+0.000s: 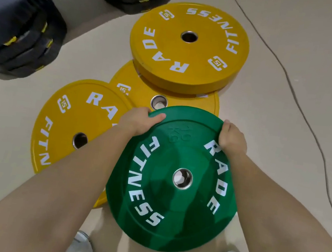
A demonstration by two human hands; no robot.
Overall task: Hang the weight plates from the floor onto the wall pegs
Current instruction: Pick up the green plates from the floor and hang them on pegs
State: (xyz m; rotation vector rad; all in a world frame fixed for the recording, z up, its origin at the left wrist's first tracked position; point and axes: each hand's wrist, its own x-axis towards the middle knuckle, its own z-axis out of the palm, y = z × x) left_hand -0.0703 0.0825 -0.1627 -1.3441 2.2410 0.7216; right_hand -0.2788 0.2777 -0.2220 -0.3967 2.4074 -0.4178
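My fingertips vanish behind the green plate [173,177]; left hand [138,121] and right hand [233,139] grip its rim.

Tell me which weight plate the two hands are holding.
The green weight plate, the only green one: the left hand and the right hand grip its far rim. The yellow weight plates lie flat, unheld.

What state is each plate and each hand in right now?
green plate, gripped at its far rim by both hands.
left hand, curled over the green plate's rim.
right hand, curled over the green plate's rim.
top yellow plate, lying flat on a stack of yellow plates.
left yellow plate, lying flat on the floor.
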